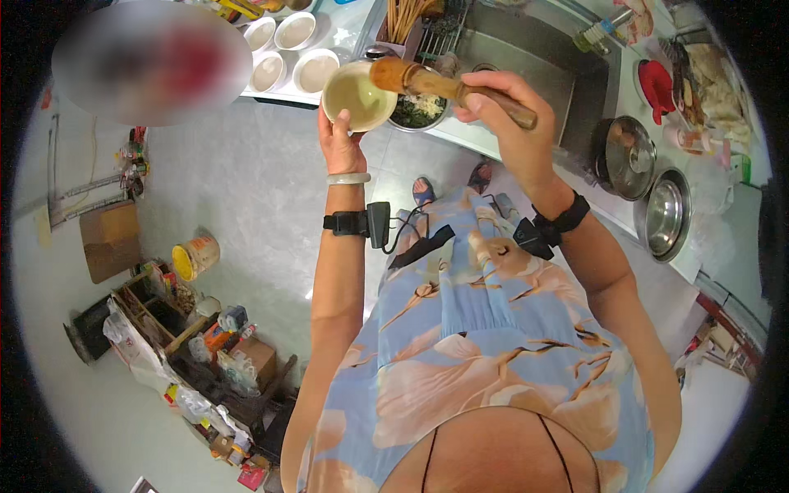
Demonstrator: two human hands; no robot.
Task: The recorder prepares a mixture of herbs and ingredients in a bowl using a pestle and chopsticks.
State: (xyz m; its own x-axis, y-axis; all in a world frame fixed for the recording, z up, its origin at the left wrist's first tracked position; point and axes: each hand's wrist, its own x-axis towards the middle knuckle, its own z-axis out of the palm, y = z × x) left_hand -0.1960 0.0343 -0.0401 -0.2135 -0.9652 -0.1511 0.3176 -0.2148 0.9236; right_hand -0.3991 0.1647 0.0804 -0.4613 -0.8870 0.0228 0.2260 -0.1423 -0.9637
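My left hand grips a pale, round bowl, tilted so that its inside shows, with a small pale bit on its inner wall. In my right hand is the handle of a wooden pestle. The pestle lies nearly level, its thick head over the bowl's right rim; whether they touch I cannot tell. Below the pestle, a metal bowl at the counter edge holds dark chopped greens topped with a pale minced heap that looks like garlic. Part of this bowl is hidden behind the pale bowl and the pestle.
Several white bowls with pale contents stand on the counter to the left. Chopsticks fill a holder behind. At right are a steel sink, a glass-lidded pot and a steel basin. A yellow bucket lies on the floor.
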